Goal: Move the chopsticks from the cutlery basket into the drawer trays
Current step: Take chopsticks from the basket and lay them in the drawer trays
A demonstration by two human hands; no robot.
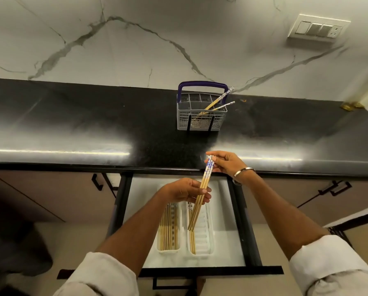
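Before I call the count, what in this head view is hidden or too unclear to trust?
- Head ends of chopsticks in the left tray: hidden under the left hand.
- Lower ends of basket chopsticks: blurred behind the cutlery basket mesh.
- Held chopsticks count: they overlap.
- Right hand grip: fingertips behind the sticks.
- Drawer handle: cut off at bottom.

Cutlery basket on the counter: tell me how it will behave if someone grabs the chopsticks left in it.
The cutlery basket looks like thin plastic lattice, so probably light and apt to slide on the glossy counter. The remaining chopsticks lean over its right rim, so a sideways pull might tip it.
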